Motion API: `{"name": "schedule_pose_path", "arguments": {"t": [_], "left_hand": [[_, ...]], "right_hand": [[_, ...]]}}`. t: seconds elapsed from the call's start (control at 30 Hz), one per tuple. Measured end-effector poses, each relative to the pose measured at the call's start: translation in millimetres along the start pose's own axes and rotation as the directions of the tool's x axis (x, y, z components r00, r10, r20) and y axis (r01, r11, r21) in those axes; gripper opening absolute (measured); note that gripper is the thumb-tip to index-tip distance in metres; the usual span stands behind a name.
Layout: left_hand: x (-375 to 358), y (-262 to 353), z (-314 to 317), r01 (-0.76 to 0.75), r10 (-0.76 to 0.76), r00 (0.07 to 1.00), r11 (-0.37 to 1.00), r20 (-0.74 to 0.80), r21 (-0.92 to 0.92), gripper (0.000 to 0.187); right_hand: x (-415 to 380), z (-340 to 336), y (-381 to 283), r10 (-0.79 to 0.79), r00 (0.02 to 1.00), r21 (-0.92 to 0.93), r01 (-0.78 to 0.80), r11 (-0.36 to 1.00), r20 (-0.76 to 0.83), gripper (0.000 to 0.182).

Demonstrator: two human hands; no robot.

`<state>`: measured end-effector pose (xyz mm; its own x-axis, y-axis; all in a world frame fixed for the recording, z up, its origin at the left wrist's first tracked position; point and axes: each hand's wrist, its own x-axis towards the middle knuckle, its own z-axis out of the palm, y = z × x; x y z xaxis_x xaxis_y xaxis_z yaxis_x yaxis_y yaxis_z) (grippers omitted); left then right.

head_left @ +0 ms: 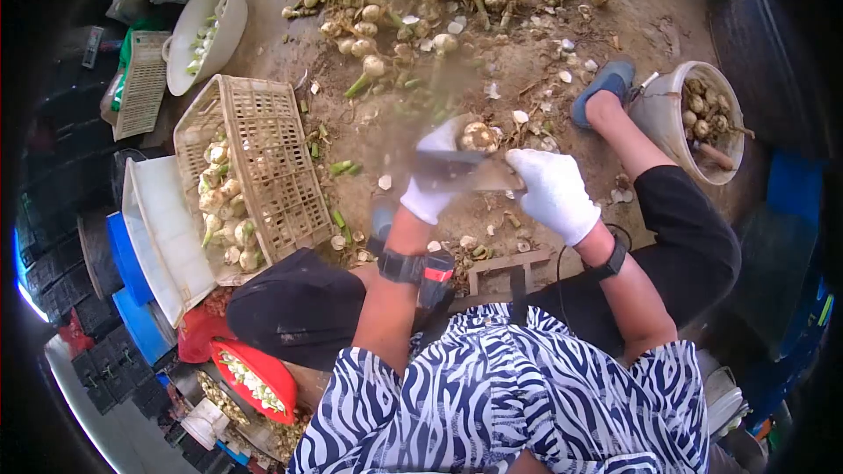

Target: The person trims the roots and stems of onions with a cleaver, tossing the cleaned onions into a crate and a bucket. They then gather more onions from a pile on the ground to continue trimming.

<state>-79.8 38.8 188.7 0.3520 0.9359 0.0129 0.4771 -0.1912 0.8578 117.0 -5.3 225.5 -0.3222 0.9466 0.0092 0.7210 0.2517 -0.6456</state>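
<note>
My right hand [553, 193], in a white glove, is closed round the handle end of a broad-bladed knife [483, 177]. The blade reaches leftward across the front of my left hand [430, 184], which is also gloved in white and partly smeared by motion. A pale, rooty bulb [479, 137] shows at the fingertips of my left hand, just above the blade; the fingers appear closed on it, though the blade hides part of the grip. A greenish blur hangs above that hand.
A heap of bulbs with green stems [395, 0] covers the ground ahead. At left, a tipped plastic crate [272, 167] holds bulbs, near a pale basin [226, 35]. A bucket [654, 114] with bulbs stands right, beside my foot. A red bowl [285, 377] sits lower left.
</note>
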Motion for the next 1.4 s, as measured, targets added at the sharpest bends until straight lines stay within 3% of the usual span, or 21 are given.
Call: {"name": "schedule_pose_path", "arguments": {"t": [0.07,0.1,0.2,0.23,0.4,0.47,0.53,0.6,0.67,0.73,0.77,0.8,0.87,0.93,1.03,1.1,1.13,1.23,1.3,1.37,1.4], "left_hand": [[-7.5,33.8,-7.9,0.01,-0.019,0.998,0.983,0.053,0.181,0.047],[-12.2,26.5,-4.6,-0.107,0.112,0.994,0.961,-0.004,0.256,0.047],[-31.1,3.7,0.6,-0.242,0.246,0.969,0.965,-0.036,0.098,0.05],[-29.4,24.6,-6.4,-0.096,0.096,0.995,0.995,-0.026,0.019,0.05],[-38.3,50.5,-6.3,0.051,-0.052,0.996,0.999,-0.078,-0.011,0.041],[-44.8,70.7,-13.1,0.056,-0.061,0.994,0.997,-0.091,-0.056,0.046],[-51.9,75.9,-20.5,-0.076,0.087,0.993,0.987,-0.077,0.143,0.047],[-45.9,74.1,-22.0,0.224,-0.221,0.974,0.972,-0.056,0.068,0.046],[-37.9,44.4,-15.3,0.13,-0.104,0.985,0.972,-0.136,0.195,0.042],[-34.7,43.4,-8.4,-0.202,0.209,0.962,0.978,-0.178,0.056,0.039],[-33.6,43.4,-7.4,-0.252,0.304,0.939,0.927,-0.163,0.279,0.035],[-33.9,43.5,-14.7,-0.031,0.003,0.996,0.946,0.088,0.322,0.035],[-41.2,71.6,-16.2,0.075,-0.05,0.983,0.987,-0.176,0.14,0.032],[-44.3,83.9,-24.3,0.186,-0.175,0.976,0.98,-0.13,0.075,0.036],[-41.5,74.5,-21.4,0.283,-0.289,0.935,0.957,-0.204,-0.062,0.035],[-40.8,23.8,-11.4,0.178,-0.358,0.924,0.716,-0.135,-0.675,0.033],[-42.1,-2.2,-5.1,0.107,-0.37,0.926,0.455,-0.078,-0.884,0.033],[-43.5,-32.0,12.8,0.134,-0.283,0.956,0.656,-0.077,-0.742,0.03],[-46.8,-32.3,12.4,0.11,-0.233,0.969,0.709,-0.084,-0.696,0.028],[-52.7,-23.8,-2.7,0.171,-0.323,0.942,0.69,-0.087,-0.704,0.025],[-54.0,-30.2,-21.8,-0.063,-0.322,0.921,0.433,-0.22,-0.899,0.025]], "right_hand": [[-9.9,-3.4,-4.5,-0.07,0.997,-0.007,0.07,0.998,0.018,0.019],[-13.3,-3.2,-4.0,-0.095,0.995,-0.045,0.096,0.994,0.03,0.02],[-23.0,9.8,3.0,-0.097,0.995,-0.082,0.095,0.992,-0.016,0.022],[-23.1,14.8,8.7,-0.072,0.994,-0.097,0.064,0.993,-0.08,0.022],[-22.5,34.2,36.5,-0.152,0.97,-0.111,0.132,0.985,-0.192,0.028],[-16.3,47.8,76.9,0.136,0.974,-0.132,-0.162,0.978,-0.184,0.028],[-9.7,25.2,85.4,0.262,0.959,-0.145,-0.276,0.95,-0.107,0.024],[-12.5,11.7,44.7,0.103,0.963,0.034,-0.097,0.995,-0.25,0.02],[-23.1,11.8,10.0,-0.097,0.938,0.089,0.134,0.987,-0.333,0.019],[-28.2,2.5,-13.9,-0.143,0.978,0.021,0.147,0.989,-0.149,0.017],[-26.3,12.7,-2.6,-0.103,0.988,-0.034,0.099,0.994,-0.113,0.016],[-26.0,19.9,10.1,-0.095,0.989,-0.038,0.091,0.995,-0.116,0.016],[-18.6,33.6,48.6,0.193,0.974,-0.08,-0.203,0.976,-0.117,0.016],[-15.1,48.5,89.9,0.322,0.937,-0.112,-0.337,0.935,-0.135,0.018],[-12.2,36.6,61.6,0.308,0.91,0.163,-0.272,0.948,-0.276,0.024],[-13.0,19.6,36.6,0.353,0.935,0.56,-0.269,0.784,-0.045,0.029],[-16.1,21.1,34.0,0.348,0.936,0.552,-0.321,0.77,0.059,0.029],[-22.3,19.1,19.0,0.173,0.985,0.558,-0.138,0.818,-0.01,0.029],[-16.5,10.8,13.3,0.223,0.971,0.566,-0.229,0.792,0.08,0.03],[-12.2,30.6,36.0,0.181,0.957,0.553,-0.28,0.785,0.227,0.03],[-20.5,52.4,54.6,0.18,0.957,0.552,-0.278,0.786,0.226,0.03]]}}
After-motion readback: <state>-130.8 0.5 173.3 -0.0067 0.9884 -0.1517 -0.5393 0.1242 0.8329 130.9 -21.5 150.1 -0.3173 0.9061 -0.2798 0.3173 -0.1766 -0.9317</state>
